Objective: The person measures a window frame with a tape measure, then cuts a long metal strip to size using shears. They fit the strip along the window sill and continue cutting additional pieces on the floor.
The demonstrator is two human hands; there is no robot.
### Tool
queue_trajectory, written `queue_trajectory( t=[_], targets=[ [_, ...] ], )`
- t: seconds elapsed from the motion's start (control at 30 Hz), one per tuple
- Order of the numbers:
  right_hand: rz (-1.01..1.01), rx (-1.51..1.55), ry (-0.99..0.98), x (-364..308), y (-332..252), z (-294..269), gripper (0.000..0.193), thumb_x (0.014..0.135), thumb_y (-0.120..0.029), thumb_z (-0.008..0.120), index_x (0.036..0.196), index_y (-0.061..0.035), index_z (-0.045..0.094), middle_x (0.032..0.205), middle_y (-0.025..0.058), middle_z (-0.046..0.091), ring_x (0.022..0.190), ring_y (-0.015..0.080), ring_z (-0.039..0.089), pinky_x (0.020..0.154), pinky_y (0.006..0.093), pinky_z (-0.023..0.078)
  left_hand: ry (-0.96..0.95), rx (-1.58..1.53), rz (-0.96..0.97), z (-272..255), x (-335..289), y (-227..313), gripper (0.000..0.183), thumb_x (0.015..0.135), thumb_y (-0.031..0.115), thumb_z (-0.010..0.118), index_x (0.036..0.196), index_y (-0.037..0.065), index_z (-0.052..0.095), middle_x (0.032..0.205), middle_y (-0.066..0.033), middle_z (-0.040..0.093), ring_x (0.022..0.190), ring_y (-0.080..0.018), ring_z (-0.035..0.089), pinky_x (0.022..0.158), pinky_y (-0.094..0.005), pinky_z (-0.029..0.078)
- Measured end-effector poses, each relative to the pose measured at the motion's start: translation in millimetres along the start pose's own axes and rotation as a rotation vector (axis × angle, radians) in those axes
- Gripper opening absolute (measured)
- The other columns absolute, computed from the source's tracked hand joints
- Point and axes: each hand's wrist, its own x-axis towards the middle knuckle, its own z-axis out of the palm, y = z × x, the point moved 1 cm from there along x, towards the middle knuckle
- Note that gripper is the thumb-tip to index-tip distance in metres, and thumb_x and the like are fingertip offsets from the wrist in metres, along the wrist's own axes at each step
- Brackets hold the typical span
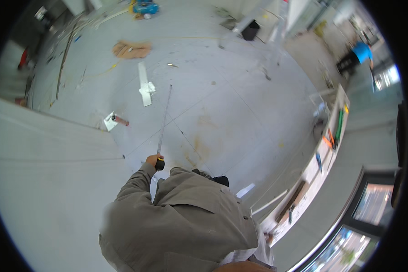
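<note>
My left hand (152, 159) is closed around a black and yellow tape measure (159, 164), low over the floor in front of me. Its metal blade (163, 122) is pulled out and runs away from me across the grey floor, ending a little right of a white strip (143, 84). The arm wears a loose olive-grey sleeve. My right hand does not show; the jacket covers much of the lower middle of the view.
Left of the blade lies a reddish tube (120, 120) by the pale wall. Further off are brown cardboard (131, 50), a blue machine (145, 7) and a ladder (251, 18). A long board (310, 174) with hand tools stands at right. Beyond it, a person in blue (361, 53).
</note>
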Motion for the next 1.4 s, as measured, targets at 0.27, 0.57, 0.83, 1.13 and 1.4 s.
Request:
queue_trajectory(
  t=[0.27, 0.57, 0.83, 1.13, 1.4],
  targets=[
    [0.067, 1.044, -0.937, 74, -195, 35, 0.020, 0.083, -0.022, 0.079, 0.081, -0.0141, 0.061, 0.068, -0.0011, 0.056, 0.061, 0.0127, 0.054, 0.057, 0.0286, 0.045, 0.357, -0.101, -0.086, -27, 16, -82, 0.030, 0.097, 0.029, 0.064, 0.092, 0.002, 0.075, 0.087, -0.0128, 0.072, 0.066, -0.0261, 0.065, 0.060, -0.0402, 0.055],
    [-0.044, 0.025, -1.842, -300, -258, 425, 0.045, 0.090, -0.058, 0.067, 0.102, -0.0152, 0.060, 0.079, 0.0012, 0.056, 0.052, 0.0152, 0.049, 0.042, 0.0333, 0.042, 0.194, -0.137, 0.159, 15, 17, -59, 0.037, 0.103, 0.028, 0.051, 0.100, 0.003, 0.078, 0.099, -0.0148, 0.075, 0.085, -0.0250, 0.068, 0.080, -0.0374, 0.054],
    [-0.871, -0.578, -2.100, -580, -160, 548, 0.025, 0.087, -0.016, 0.076, 0.095, -0.0034, 0.056, 0.075, 0.0013, 0.058, 0.070, 0.0090, 0.053, 0.063, 0.0277, 0.045, 0.381, -0.016, 0.323, -13, 21, -16, 0.042, 0.102, 0.033, 0.050, 0.097, 0.001, 0.077, 0.084, -0.0112, 0.075, 0.078, -0.0211, 0.071, 0.077, -0.0348, 0.056],
    [-0.772, -0.711, -2.457, -876, -116, 717, 0.020, 0.092, -0.011, 0.073, 0.100, -0.0032, 0.056, 0.083, 0.0012, 0.060, 0.072, 0.0077, 0.053, 0.063, 0.0253, 0.046, 0.399, -0.480, 0.453, -144, 57, 219, 0.031, 0.099, 0.023, 0.059, 0.092, -0.004, 0.073, 0.078, -0.0092, 0.072, 0.069, -0.0167, 0.068, 0.065, -0.0290, 0.054],
    [-0.523, -0.678, -2.534, -1092, -58, 811, 0.018, 0.092, -0.009, 0.072, 0.098, -0.0030, 0.056, 0.083, 0.0026, 0.060, 0.068, 0.0097, 0.057, 0.061, 0.0269, 0.048, 0.138, -0.539, 0.567, -225, 18, 450, 0.031, 0.103, 0.026, 0.058, 0.104, -0.003, 0.070, 0.081, -0.0063, 0.070, 0.068, -0.0149, 0.067, 0.064, -0.0282, 0.055]
  ],
)
